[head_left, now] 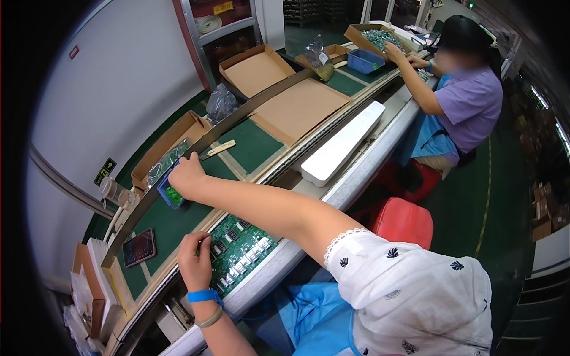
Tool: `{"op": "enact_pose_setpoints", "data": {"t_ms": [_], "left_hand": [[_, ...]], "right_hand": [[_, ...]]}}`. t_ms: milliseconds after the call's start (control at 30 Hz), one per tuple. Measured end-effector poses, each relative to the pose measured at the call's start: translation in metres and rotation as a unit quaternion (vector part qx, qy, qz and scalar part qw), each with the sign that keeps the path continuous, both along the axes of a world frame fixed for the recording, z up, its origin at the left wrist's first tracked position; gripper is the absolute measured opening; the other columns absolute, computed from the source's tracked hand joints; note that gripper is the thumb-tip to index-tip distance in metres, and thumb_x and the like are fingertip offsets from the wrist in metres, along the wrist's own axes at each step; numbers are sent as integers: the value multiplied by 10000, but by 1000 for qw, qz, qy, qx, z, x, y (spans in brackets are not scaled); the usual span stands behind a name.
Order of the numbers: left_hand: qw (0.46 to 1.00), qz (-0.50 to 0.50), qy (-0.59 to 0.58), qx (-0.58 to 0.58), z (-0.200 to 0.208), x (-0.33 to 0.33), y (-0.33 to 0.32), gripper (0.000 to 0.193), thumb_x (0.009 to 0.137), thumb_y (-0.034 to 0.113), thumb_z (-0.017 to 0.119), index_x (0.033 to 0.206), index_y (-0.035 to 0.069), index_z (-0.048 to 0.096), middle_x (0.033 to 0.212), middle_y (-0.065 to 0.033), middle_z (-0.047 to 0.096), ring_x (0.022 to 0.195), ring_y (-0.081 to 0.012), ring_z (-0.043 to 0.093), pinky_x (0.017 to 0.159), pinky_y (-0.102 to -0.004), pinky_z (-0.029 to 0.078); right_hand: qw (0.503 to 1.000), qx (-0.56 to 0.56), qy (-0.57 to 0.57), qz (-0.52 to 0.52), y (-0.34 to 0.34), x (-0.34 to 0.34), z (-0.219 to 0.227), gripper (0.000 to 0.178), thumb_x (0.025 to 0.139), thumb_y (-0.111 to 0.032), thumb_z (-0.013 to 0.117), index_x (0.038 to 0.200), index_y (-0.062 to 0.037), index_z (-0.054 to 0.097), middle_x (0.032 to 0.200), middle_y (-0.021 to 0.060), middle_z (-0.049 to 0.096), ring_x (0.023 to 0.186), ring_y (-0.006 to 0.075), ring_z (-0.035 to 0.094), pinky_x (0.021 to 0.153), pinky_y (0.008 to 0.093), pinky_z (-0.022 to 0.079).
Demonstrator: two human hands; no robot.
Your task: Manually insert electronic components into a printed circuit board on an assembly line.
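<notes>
My right hand (187, 176) reaches across to a small blue bin (173, 204) that holds bright green parts. Its fingers bend down over the rim, and the fingertips are hidden. A blue band circles the wrist of my left hand (195, 259), which is beside a panel of green circuit boards (237, 252) at the near edge of the bench. The left fingers are curled in with the thumb and forefinger close together; whatever they pinch, if anything, is too small to make out. White rectangular components and dark display-like parts stand in rows on the boards.
A phone (139, 247) lies on the green bench top, left of the bin. Beyond are a tweezer-like tool (218, 149), a flat cardboard sheet (301, 110) and a long white cover (343, 144). A co-worker (469, 101) sits farther right; a red stool (405, 222) stands behind.
</notes>
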State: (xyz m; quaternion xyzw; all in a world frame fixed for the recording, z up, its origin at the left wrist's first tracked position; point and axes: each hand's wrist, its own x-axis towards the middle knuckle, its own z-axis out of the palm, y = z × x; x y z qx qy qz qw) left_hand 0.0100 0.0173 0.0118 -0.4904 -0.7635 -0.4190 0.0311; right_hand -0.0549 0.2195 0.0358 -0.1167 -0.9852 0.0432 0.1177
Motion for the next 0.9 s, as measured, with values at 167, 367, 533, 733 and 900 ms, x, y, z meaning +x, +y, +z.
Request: {"op": "enact_pose_setpoints", "data": {"t_ms": [167, 367, 533, 733, 900], "left_hand": [[999, 16, -25, -12, -1, -3, 3, 49, 891, -19, 687, 934, -15, 664, 885, -131, 647, 803, -265, 631, 740, -335, 498], [999, 31, -18, -7, -5, -10, -2, 42, 891, -24, 681, 925, -15, 658, 876, -135, 639, 803, -270, 627, 733, -337, 496], [1000, 22, -9, 12, -7, -12, -4, 62, 872, -11, 703, 917, -20, 661, 866, -153, 639, 802, -303, 634, 730, -361, 504], [999, -13, 7, 44, 2, -7, 8, 74, 849, 15, 724, 911, 15, 683, 835, -129, 650, 781, -317, 628, 693, -387, 502], [999, -8, 25, 43, -3, -6, 2, 77, 850, 25, 727, 920, 19, 696, 824, -100, 648, 744, -269, 621, 658, -357, 496]], "right_hand": [[997, 14, 73, 4, 11, 3, -12, 171, 818, -173, 736, 980, -139, 778, 1003, 41, 737, 1063, 270, 614, 893, 510, 392], [965, -144, 210, 64, 16, 15, -14, 91, 848, -212, 705, 899, -209, 781, 943, 54, 714, 981, 300, 640, 848, 500, 444], [862, -433, 213, 152, 36, 70, 1, 198, 905, -196, 715, 1013, -41, 773, 957, 123, 744, 941, 209, 695, 874, 332, 538], [762, -638, 93, 67, 62, 162, 0, 316, 1016, -216, 654, 1257, -15, 698, 1050, 14, 678, 864, 46, 556, 768, 222, 467], [704, -702, 86, 63, 51, 189, -11, 236, 968, -126, 701, 1187, -46, 734, 1054, 37, 725, 910, 75, 620, 839, 203, 487]]}}
